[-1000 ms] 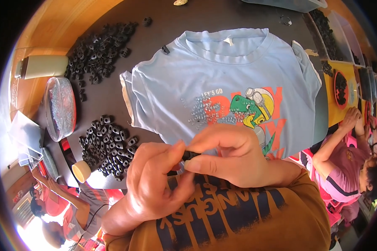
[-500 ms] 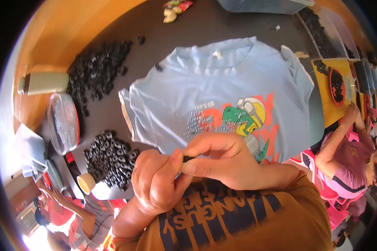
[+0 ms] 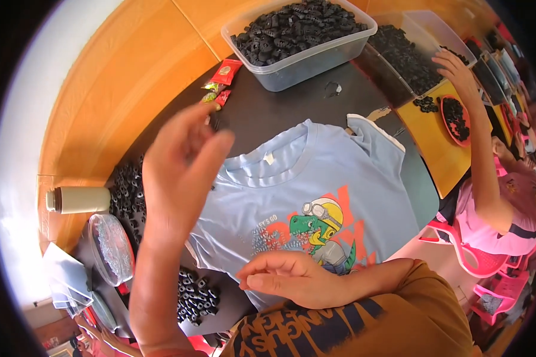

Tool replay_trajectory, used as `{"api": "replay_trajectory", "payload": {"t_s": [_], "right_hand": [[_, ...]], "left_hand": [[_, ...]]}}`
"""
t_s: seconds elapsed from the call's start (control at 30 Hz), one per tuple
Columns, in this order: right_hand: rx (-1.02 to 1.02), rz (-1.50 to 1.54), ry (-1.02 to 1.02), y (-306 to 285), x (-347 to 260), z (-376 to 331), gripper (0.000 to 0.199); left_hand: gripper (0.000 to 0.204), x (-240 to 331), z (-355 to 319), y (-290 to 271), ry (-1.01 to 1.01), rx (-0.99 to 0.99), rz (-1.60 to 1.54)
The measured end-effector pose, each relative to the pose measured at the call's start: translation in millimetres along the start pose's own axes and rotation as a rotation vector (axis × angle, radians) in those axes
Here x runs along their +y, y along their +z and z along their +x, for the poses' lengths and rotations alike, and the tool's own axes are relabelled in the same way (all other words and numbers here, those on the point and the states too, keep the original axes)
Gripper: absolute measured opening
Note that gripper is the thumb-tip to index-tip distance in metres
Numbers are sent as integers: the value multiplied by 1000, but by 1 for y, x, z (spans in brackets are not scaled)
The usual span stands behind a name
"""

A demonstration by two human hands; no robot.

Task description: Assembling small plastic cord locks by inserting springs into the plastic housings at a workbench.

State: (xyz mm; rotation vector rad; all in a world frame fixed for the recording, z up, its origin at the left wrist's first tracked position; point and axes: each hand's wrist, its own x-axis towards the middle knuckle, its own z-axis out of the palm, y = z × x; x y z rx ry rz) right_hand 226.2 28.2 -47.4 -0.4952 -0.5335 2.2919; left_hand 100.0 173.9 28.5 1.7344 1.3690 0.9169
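Note:
My left hand point(image 3: 175, 163) is raised over the table, left of the shirt's collar, blurred, with its thumb and fingers apart. A small dark piece point(image 3: 215, 123) shows by its fingertips; whether it touches them I cannot tell. My right hand point(image 3: 301, 284) hangs over the shirt's lower edge, fingers bent and thumb pressed to them; anything inside is hidden. A light blue T-shirt point(image 3: 375, 196) with a dinosaur print lies spread on the dark table. Small black plastic parts lie in a left heap point(image 3: 125, 193) and a nearer heap point(image 3: 195, 297), both partly covered by my left arm.
A clear bin point(image 3: 298, 70) full of black parts stands at the back, beside wrapped sweets point(image 3: 225, 72). Left are a pale bottle point(image 3: 80, 200) and a round clear container point(image 3: 110, 250). At right, a co-worker's arm point(image 3: 485, 160) reaches over a red dish point(image 3: 455, 119).
My hands have parted from a small dark piece they held together. The left has risen and gone forward; the right stays low. The view has shifted, and the co-worker's arm now reaches out.

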Motion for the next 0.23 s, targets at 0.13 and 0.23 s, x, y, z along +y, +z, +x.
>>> {"api": "replay_trajectory", "payload": {"t_s": [0.13, 0.23], "right_hand": [[-33, -22, -3, 2, -5, 2, 26], [25, -105, 51, 0, -10, 3, 25]], "left_hand": [[46, 23, 82, 18, 131, 8, 114], [68, 34, 113, 21, 3, -173, 246]]}}
